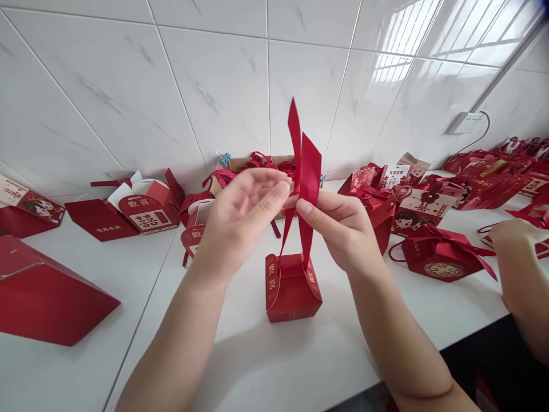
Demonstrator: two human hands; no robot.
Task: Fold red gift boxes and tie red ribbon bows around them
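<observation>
A small red box [294,294] with gold lettering stands on the white table in front of me. Two lengths of red ribbon [309,171] rise from its top, their ends pointing up. My right hand [343,223] pinches the ribbon between thumb and fingers, above the box. Just left of it, my left hand [246,220] has its thumb and fingertips together at the other ribbon length; part of the ribbon is hidden behind the fingers. Neither hand touches the box.
Red gift boxes [150,214] stand at the left, with a large red box [51,292] nearer. A cardboard box [240,165] of ribbons is by the wall. More boxes [444,254] and another person's hand [517,240] are at the right. A power strip [467,123] hangs on the wall.
</observation>
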